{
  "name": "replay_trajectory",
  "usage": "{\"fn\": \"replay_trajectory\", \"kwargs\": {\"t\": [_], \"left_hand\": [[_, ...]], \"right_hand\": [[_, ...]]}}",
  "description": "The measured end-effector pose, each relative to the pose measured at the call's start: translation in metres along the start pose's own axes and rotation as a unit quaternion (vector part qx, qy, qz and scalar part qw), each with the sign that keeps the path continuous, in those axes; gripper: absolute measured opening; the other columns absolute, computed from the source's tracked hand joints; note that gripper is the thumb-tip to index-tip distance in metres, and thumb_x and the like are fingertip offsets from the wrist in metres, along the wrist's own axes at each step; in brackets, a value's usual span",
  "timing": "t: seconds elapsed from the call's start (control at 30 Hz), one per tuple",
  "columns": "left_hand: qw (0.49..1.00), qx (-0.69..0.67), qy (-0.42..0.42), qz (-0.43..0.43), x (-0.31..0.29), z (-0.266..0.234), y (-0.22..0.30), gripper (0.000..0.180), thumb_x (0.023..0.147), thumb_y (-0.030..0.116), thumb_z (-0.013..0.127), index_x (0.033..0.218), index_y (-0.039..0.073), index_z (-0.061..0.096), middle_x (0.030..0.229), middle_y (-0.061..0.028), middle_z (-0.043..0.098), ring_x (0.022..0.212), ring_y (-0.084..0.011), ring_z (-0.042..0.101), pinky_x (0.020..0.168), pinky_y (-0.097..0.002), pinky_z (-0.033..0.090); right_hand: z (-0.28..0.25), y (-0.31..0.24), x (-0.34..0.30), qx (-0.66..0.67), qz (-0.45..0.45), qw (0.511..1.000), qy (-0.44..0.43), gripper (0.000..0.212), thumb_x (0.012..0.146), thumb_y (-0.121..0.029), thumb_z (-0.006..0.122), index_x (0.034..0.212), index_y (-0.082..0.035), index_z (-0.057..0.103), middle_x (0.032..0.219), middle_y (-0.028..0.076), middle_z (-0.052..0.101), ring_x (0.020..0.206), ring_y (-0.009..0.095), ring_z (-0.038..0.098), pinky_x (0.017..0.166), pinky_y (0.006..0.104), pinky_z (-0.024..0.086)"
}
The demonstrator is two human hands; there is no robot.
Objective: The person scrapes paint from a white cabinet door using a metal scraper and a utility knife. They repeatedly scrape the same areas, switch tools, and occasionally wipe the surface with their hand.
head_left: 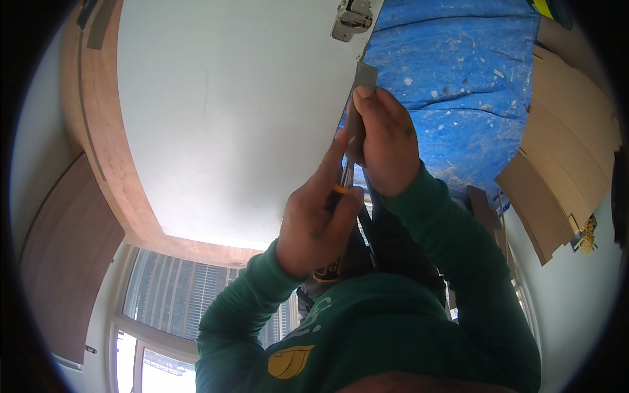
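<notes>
My left hand (318,219) is wrapped round the black handle, with orange bands, of a chisel (367,75). Its index finger stretches up along the metal shank. Higher up, my right hand (390,141) grips the flat grey blade, thumb on top and fingers curled round it. The blade's square end points away from me, beside the right edge of a large white panel (223,118). Just beyond that end, the panel's edge looks rough. A metal hinge (352,19) sits on the panel's far right corner. My palms hide part of the handle and blade.
A wrinkled, speckled blue sheet (452,85) spreads to the right of the panel. Brown cardboard (563,137) lies at the far right, near a yellow cord (586,237). Pale wood framing (124,164) borders the panel's left side. At lower left are a brown door (69,255) and a window (173,288).
</notes>
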State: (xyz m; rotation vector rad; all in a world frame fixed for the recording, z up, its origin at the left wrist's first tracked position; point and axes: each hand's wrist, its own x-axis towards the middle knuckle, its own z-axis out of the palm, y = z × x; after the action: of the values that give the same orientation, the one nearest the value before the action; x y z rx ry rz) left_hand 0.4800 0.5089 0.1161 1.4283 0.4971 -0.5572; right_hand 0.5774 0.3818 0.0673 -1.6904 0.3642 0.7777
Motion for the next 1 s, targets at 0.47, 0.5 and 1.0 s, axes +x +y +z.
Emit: {"fn": "replay_trajectory", "kwargs": {"t": [0.47, 0.5, 1.0], "left_hand": [[1.0, -0.003, 0.001, 0.029, 0.0028, 0.0019, -0.0028, 0.069, 0.098, -0.001, 0.054, 0.161, -0.005, 0.028, 0.083, -0.0016, 0.056, 0.07, -0.0051, 0.048, 0.064, -0.0228, 0.04], [1.0, -0.006, 0.002, 0.028, 0.0023, 0.0027, -0.0039, 0.069, 0.097, -0.001, 0.054, 0.161, -0.005, 0.028, 0.083, -0.0017, 0.056, 0.07, -0.0051, 0.048, 0.064, -0.0229, 0.04], [0.998, -0.009, 0.019, 0.056, 0.0084, 0.0078, -0.0081, 0.069, 0.097, 0.0, 0.055, 0.161, -0.004, 0.03, 0.078, -0.0009, 0.055, 0.068, -0.0059, 0.048, 0.063, -0.0242, 0.041]], "right_hand": [[-0.0027, -0.0046, 0.0021, -0.032, 0.005, 0.999, -0.008, 0.038, 0.11, -0.033, 0.046, 0.098, 0.0, 0.06, 0.085, 0.011, 0.058, 0.074, 0.023, 0.055, 0.07, 0.0366, 0.047], [-0.0023, -0.0042, 0.0017, -0.012, 0.027, 1.0, -0.007, 0.037, 0.11, -0.032, 0.045, 0.098, 0.001, 0.06, 0.086, 0.012, 0.058, 0.075, 0.023, 0.056, 0.07, 0.0371, 0.047], [-0.0041, -0.0032, 0.0074, 0.013, 0.028, 0.999, -0.008, 0.041, 0.109, -0.039, 0.048, 0.096, -0.002, 0.061, 0.078, 0.007, 0.056, 0.069, 0.016, 0.053, 0.064, 0.0344, 0.046]]}}
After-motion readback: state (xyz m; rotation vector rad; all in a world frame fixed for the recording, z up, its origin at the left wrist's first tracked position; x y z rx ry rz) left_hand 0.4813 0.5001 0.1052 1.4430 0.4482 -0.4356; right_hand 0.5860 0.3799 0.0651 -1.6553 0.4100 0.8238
